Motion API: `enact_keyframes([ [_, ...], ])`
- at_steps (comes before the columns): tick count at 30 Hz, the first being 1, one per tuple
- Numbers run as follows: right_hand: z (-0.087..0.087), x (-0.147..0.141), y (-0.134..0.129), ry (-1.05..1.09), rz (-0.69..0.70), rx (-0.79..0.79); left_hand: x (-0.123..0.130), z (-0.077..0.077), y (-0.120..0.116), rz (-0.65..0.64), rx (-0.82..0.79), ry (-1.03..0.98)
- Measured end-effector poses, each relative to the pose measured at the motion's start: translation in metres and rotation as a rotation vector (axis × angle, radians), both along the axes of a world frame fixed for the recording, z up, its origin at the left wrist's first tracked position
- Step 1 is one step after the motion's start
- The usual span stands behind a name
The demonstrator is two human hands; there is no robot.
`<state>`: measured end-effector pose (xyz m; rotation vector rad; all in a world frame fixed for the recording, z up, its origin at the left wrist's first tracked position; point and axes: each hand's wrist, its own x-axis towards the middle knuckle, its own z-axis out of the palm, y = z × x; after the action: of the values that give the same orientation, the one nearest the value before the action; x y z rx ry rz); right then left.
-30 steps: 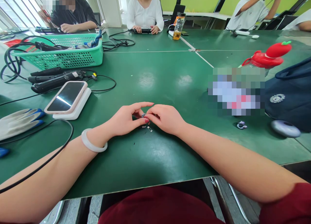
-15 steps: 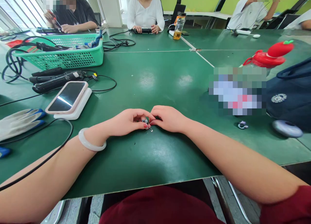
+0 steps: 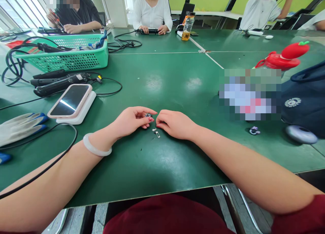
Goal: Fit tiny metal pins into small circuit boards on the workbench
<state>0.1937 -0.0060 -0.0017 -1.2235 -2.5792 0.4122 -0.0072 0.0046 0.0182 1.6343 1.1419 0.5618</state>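
Observation:
Close in front of me, my left hand is curled with the index finger stretched out. Between its fingers and thumb sits a cluster of small dark and silvery parts, too small to name. A narrow gap separates it from my right hand, whose thumb and fingers are pinched together low over the green table. Whatever is in that pinch is hidden. Just below the fingertips lie a small silvery piece and a thin rectangular metal clip.
To the left are a phone on a white box, black hair-iron-like tools with cords, a work glove and a green basket. At right lie a shiny ring-shaped item, a mouse and a dark bag. People sit opposite.
My left hand has drawn back to the left and slightly away from me, parting from my right hand. Small metal pieces on the table now show more fully.

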Motion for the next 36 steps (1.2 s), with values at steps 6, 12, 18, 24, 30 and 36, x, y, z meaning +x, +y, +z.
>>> enact_keyframes([
  [6, 0.0001, -0.0023, -0.0031, -0.005, 0.074, 0.069, -0.0010, -0.0053, 0.0033, 0.055, -0.008, -0.042],
  [12, 0.0004, -0.0035, -0.0052, -0.038, 0.091, 0.065, -0.0026, -0.0091, 0.0058, 0.052, 0.001, -0.017],
  [18, 0.0036, -0.0046, -0.0069, 0.010, 0.060, 0.032, -0.0009, -0.0064, 0.0045, 0.050, 0.001, 0.005],
  [24, 0.0009, -0.0059, -0.0052, -0.017, 0.064, 0.030, -0.0013, -0.0049, 0.0032, 0.032, 0.031, 0.033],
  [30, -0.0007, -0.0071, -0.0049, -0.049, 0.067, 0.070, -0.0010, -0.0046, 0.0028, 0.033, 0.039, 0.046],
  [36, -0.0001, -0.0066, -0.0061, -0.059, 0.072, 0.102, -0.0004, -0.0036, 0.0028, 0.027, 0.070, 0.074],
])
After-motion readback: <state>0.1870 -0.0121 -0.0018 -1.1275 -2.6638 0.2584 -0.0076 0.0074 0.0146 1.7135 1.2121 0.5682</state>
